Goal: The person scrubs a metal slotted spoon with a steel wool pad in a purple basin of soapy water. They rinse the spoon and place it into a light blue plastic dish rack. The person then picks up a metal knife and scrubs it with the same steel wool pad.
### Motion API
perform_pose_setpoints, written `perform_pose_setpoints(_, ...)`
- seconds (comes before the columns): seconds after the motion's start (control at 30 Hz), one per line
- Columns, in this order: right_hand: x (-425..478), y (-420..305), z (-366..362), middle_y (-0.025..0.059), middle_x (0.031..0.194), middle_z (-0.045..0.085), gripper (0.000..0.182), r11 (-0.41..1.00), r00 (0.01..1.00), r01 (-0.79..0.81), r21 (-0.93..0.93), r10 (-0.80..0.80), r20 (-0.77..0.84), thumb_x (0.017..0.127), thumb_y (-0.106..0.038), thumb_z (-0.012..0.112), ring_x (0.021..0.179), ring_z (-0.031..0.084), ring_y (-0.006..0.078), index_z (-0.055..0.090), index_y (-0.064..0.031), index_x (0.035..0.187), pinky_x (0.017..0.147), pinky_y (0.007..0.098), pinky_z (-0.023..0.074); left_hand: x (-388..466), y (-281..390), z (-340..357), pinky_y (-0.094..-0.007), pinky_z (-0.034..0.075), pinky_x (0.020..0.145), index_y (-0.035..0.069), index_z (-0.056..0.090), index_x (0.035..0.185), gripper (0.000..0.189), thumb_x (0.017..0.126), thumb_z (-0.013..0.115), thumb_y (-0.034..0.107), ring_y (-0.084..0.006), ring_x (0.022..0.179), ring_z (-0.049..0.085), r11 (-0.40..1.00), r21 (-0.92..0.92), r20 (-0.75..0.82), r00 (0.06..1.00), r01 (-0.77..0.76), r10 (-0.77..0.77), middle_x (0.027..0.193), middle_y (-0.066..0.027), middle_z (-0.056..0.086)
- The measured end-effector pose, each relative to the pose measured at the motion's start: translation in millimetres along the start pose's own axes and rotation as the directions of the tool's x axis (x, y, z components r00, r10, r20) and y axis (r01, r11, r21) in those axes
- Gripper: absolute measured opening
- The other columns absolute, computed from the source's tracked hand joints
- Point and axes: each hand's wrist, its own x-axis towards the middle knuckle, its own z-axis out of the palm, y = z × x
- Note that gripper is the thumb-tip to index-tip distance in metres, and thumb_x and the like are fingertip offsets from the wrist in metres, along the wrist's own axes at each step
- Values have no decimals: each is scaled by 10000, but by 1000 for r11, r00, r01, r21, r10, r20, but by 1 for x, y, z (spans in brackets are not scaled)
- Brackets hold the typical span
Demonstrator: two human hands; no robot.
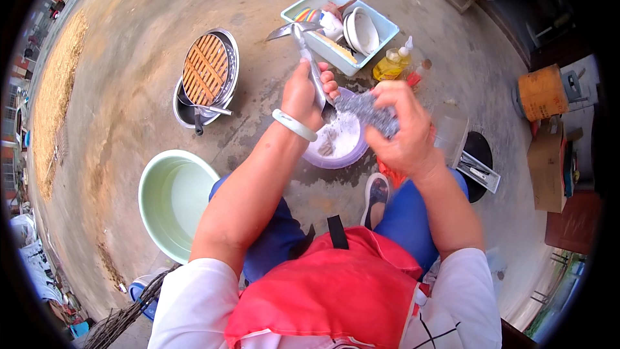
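Observation:
My left hand (305, 92) grips the handle of a long metal kitchen utensil (302, 48), which has a curved metal head at its far end; its exact kind is unclear. A gray scouring pad (370, 112) is held in my right hand (404, 128), close to the utensil's lower end, and looks slightly blurred. Below both hands stands a round lilac basin (336, 161) with white suds and a dark thing in it, partly hidden by the hands.
A pale blue tub (317, 53) holds white bowls (362, 31). Beside it stands a bottle of yellow liquid (390, 64). Metal pans with a wooden steamer rack (206, 69) lie left. A green basin of water (179, 203) is near my left knee; a clear container (448, 128) stands right.

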Motion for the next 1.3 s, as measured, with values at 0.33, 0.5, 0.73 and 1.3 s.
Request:
perform_pose_setpoints(0.33,-5,-2,19,125,976,504,468,952,990,130,-277,-107,96,531,-27,753,839,543,304,493,-49,920,716,388,464,1,-8,12,-284,390,499,43,428,921,365,1008,276,363,-133,547,394,974,-120,-196,966,-192,166,677,-40,428)
perform_pose_setpoints(0.5,-8,2,26,125,957,498,429,952,989,105,-289,-71,127,565,-9,721,839,547,312,493,-41,928,709,389,475,0,-14,20,-308,378,509,46,406,932,354,1006,286,370,-150,557,393,951,-82,-241,932,-299,272,672,-46,418)
perform_pose_setpoints(0.73,-6,-3,35,168,1045,515,359,999,995,38,-33,-35,97,659,-12,691,918,566,354,506,-36,966,759,397,492,-1,-12,18,-305,372,526,41,393,945,359,1007,297,381,-153,569,381,941,-30,-245,915,-338,321,678,-48,396)
perform_pose_setpoints(1.3,-4,6,37,153,1024,597,333,998,998,59,-9,-59,36,694,78,582,959,566,338,562,-19,1012,842,401,461,-1,-18,22,-309,365,524,50,384,962,363,1004,314,404,-151,568,373,905,-87,-188,899,-416,396,677,-46,385)
